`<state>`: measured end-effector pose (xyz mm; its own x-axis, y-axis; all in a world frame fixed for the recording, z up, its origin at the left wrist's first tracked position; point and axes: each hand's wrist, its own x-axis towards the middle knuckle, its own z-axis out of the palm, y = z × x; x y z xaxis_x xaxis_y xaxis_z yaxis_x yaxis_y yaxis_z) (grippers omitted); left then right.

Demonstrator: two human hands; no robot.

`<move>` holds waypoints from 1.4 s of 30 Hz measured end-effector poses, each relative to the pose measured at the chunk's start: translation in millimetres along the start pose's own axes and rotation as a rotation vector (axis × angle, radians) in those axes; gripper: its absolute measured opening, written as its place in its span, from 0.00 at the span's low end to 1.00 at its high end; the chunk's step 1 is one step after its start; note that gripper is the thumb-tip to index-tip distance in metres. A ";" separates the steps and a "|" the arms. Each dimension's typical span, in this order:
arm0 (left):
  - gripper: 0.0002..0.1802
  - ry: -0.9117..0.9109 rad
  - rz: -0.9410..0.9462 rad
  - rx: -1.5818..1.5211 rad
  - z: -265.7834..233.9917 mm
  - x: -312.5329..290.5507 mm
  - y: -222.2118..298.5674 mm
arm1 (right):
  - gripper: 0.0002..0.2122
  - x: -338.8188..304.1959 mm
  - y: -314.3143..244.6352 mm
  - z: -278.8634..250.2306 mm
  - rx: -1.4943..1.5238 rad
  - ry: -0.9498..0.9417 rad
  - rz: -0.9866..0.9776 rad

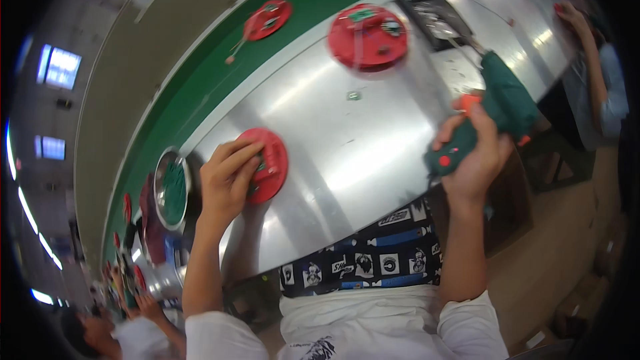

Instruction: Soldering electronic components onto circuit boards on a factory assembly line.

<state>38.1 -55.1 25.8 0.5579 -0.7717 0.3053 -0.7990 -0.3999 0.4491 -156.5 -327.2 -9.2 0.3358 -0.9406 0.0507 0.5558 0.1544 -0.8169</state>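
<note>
My left hand is over a round red disc on the metal table. Its fingers are pinched together at small parts on the disc's face; what lies between them is hidden. In my right hand is a dark green power drill with an orange trigger. I grip it by the handle above the table's right part, its thin bit slanting toward the far side, apart from the red disc. A small green circuit board lies by itself on the table between my hands.
Farther off, another red disc carries circuit boards, and a third red disc lies on the green strip. A black tray stands near the drill's bit. Left of my left hand is a metal bowl with green pieces. Other people sit at both sides.
</note>
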 end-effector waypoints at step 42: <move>0.10 0.502 -0.520 0.251 -75.3 -55.6 -126.7 | 0.12 6.7 4.2 -18.6 -0.193 -0.035 0.049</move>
<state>125.2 75.8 15.1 0.8633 -0.1596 0.4788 -0.3989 -0.7970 0.4536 -166.1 -338.5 -23.0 0.3868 -0.9218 0.0255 0.3831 0.1354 -0.9137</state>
